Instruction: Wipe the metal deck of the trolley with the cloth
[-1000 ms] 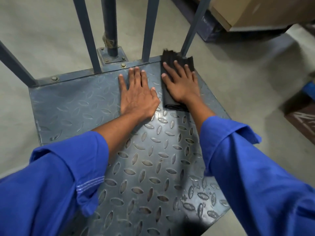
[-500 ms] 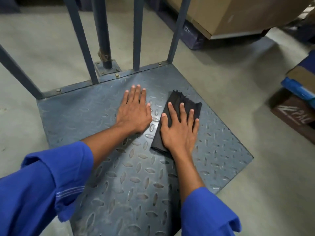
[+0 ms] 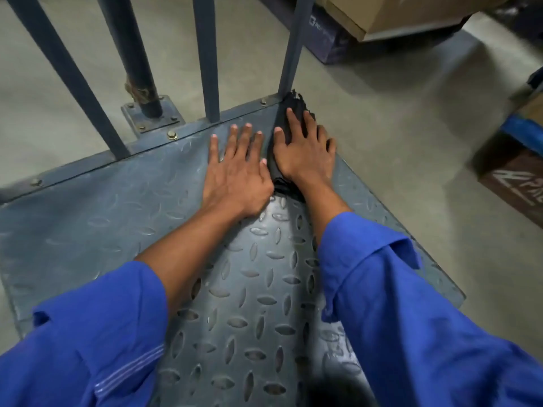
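The trolley's grey-blue metal deck (image 3: 97,218), with its raised diamond tread, fills the middle of the head view. A dark folded cloth (image 3: 293,105) lies at the deck's far right corner, against the foot of the handle rail. My right hand (image 3: 304,151) presses flat on the cloth with straight, spread fingers and covers most of it. Just to its left, my left hand (image 3: 236,168) rests flat on the bare deck, fingers straight, its thumb side touching the cloth's edge. Both forearms reach out of blue sleeves.
Blue-grey handle bars (image 3: 207,57) and a bolted post (image 3: 138,54) rise along the deck's far edge. Concrete floor (image 3: 390,118) surrounds the trolley. Cardboard boxes on a dark pallet (image 3: 390,13) stand at the back right; more boxes (image 3: 517,177) sit at the right edge.
My right hand has pushed the cloth from mid-deck away to the far right corner by the rail. My left hand has slid forward beside it.
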Tool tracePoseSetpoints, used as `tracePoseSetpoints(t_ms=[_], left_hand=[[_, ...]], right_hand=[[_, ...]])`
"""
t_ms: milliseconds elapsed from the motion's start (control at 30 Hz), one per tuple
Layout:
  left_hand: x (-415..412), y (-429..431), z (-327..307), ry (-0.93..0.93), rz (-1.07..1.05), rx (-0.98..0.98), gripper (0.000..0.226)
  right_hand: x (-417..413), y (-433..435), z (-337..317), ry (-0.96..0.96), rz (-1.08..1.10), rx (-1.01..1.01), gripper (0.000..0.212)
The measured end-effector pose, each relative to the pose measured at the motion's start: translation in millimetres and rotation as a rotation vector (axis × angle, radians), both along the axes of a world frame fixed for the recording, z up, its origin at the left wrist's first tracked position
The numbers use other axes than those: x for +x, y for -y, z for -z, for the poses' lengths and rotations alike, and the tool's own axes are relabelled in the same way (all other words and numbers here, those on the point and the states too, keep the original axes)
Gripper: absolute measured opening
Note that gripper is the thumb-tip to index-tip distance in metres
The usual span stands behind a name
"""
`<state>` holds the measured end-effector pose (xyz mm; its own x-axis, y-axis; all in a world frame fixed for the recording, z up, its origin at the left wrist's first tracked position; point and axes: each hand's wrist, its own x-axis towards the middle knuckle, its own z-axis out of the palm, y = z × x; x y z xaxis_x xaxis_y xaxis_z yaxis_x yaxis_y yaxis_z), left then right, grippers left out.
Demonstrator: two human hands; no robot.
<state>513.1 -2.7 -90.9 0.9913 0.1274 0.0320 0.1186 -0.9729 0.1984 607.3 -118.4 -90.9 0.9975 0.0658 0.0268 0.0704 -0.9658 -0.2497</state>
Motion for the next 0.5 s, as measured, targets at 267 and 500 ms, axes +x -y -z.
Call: tracePoseSetpoints(t_ms=[267,500], left_hand=[[38,4,6,0.108,-0.049,-0.081,0.063],[34,3,-2,0.080,0.013,-0.086,0.063]], right_hand=[[62,-22,-6,-0.052,0.029,0.127,0.057],[42,-1,-13,-0.044,0.017,0.134,0.046]])
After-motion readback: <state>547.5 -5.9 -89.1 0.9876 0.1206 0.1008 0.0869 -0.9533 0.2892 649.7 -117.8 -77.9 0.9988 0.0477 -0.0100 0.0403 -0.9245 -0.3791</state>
